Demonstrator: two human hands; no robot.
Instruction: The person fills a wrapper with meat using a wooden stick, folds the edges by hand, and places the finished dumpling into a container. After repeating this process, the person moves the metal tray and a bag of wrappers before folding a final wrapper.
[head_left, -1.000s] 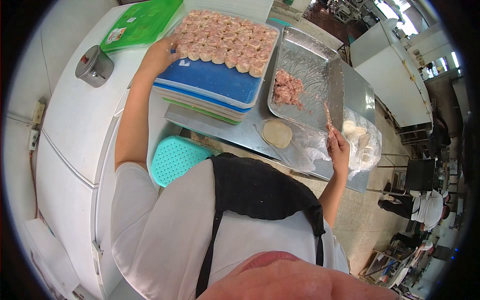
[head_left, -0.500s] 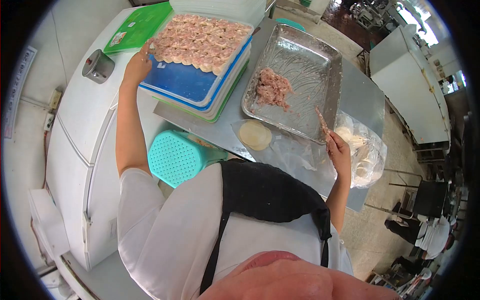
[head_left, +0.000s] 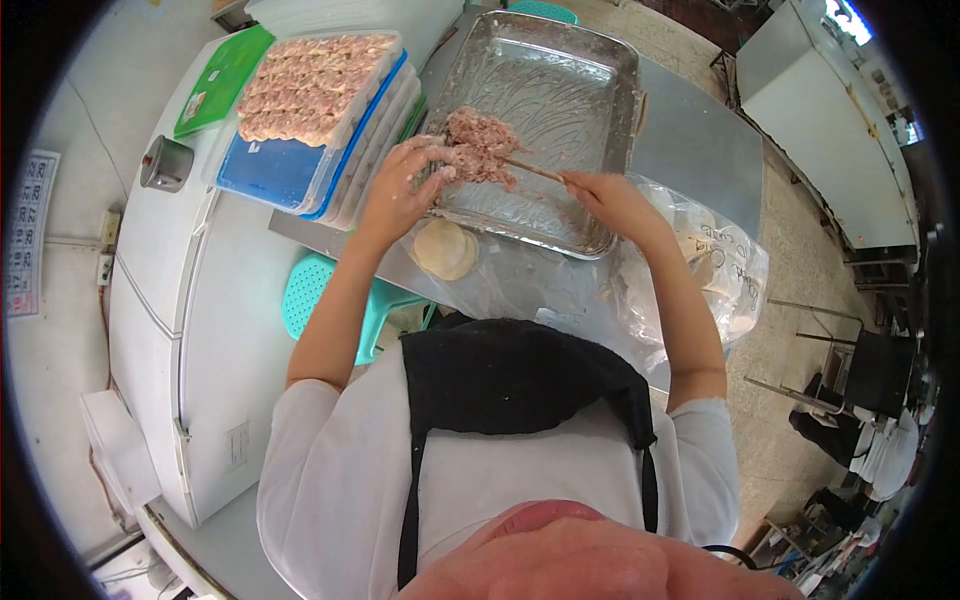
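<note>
A mound of ground meat (head_left: 484,146) lies at the left side of a deep metal tray (head_left: 560,90) smeared with residue. My left hand (head_left: 408,188) is at the tray's left edge, its fingers curved and apart beside the meat, with bits of meat on them. My right hand (head_left: 612,200) is closed around a thin stick (head_left: 537,171), whose far end is pushed into the meat. Several round dough wrappers (head_left: 445,249) are stacked on plastic just in front of the tray.
To the left, filled dumplings (head_left: 312,88) in rows sit on stacked blue-lidded containers (head_left: 275,178). A green lid (head_left: 222,82) and metal pot (head_left: 167,164) rest on the white freezer (head_left: 150,250). A plastic bag (head_left: 715,265) lies at right; a turquoise stool (head_left: 375,315) stands below.
My left hand has moved from the dumpling container to the meat. My right hand has swung left over the tray, bringing the stick into the meat. The view has shifted.
</note>
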